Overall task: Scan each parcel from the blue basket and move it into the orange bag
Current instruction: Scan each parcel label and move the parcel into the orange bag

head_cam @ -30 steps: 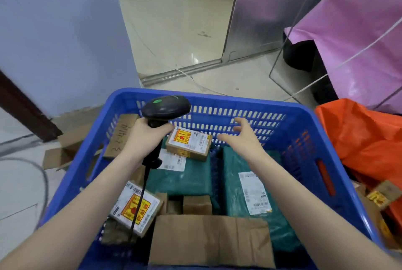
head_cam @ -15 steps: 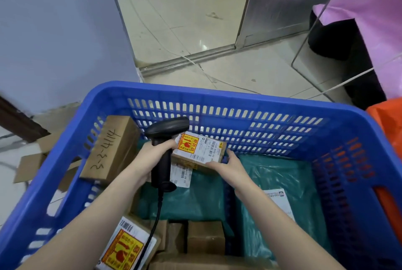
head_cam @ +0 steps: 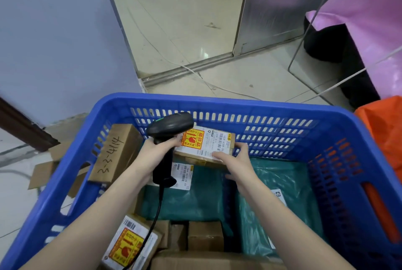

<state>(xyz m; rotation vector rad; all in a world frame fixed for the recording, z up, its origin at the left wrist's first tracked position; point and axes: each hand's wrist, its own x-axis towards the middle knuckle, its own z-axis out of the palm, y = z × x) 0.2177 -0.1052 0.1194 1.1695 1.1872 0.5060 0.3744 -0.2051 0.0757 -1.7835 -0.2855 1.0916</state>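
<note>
Scanning goes best if the barcode scanner (head_cam: 170, 127), gripped by the left hand (head_cam: 157, 150), keeps its head squarely over the label's barcode while the right hand (head_cam: 236, 159) steadies the small cardboard parcel (head_cam: 206, 146), fingers curled on its near-right corner. That parcel lies on teal mailers at the back of the blue basket (head_cam: 217, 104); the orange bag (head_cam: 382, 126) waits to the right. Its label carries a red-and-yellow fragile sticker in Chinese; the fine print is unreadable. A brown box (head_cam: 113, 152) reads "3-3-4114".

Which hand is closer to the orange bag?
The right hand. It holds the small box mid-basket, on the side toward the orange bag; the left hand grips the scanner farther away.
</note>
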